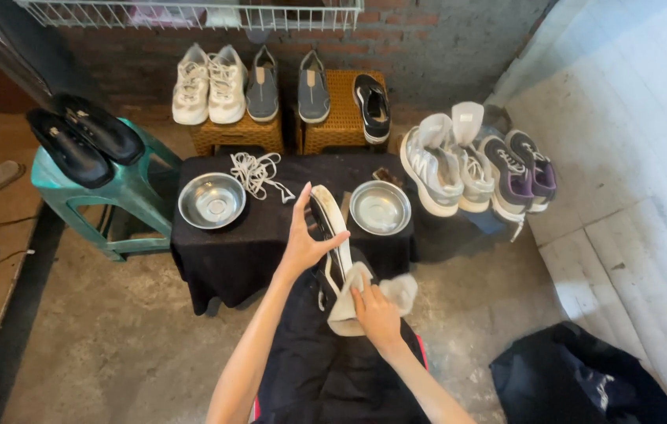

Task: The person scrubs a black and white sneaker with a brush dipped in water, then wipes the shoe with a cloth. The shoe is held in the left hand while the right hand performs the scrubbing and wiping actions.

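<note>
Near, on dark lap: right hand [375, 310] pressing white cloth [365, 298] against black shoe [329, 235], left hand [304, 239] fingers clamped round its upturned white sole; mid-wipe, probably; next calls for steady grip, cloth worked farther along.

In front of me stands a low table draped in black cloth [223, 251]. On it sit two round steel bowls, one at the left [212, 200] and one at the right [380, 208], with a loose tangle of white shoelaces [257, 173] between them, nearer the left bowl. Behind it, two woven wicker stools [345, 118] carry a pair of white sneakers [209, 84], a pair of grey slip-ons [286, 88] and one black shoe [372, 106]. To my left a green plastic stool [125, 196] bears a pair of black shoes [86, 137].
</note>
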